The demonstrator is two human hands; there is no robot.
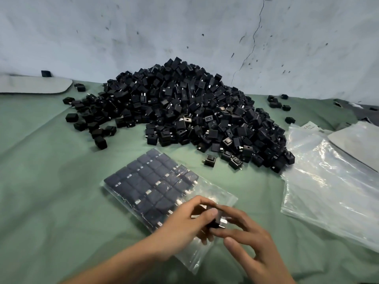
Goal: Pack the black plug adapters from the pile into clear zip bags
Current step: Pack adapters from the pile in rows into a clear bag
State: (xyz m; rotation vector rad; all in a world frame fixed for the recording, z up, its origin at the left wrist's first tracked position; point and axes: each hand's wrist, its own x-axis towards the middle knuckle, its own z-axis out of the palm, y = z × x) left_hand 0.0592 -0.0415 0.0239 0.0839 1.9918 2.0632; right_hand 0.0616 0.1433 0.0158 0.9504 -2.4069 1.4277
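While the bag (217, 193) is lying on the cloth (51, 181) before the pile (184, 111), the left hand (184, 220) and right hand (252, 242) are both pinching one adapter (217, 221) at its mouth. Judgement: turning it to match the packed rows is helping it seat flat.

Head view — forward and down, close over the cloth-covered table (51, 181).

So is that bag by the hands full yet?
Nearly full: rows of adapters fill most of the bag; only the near end is bare.
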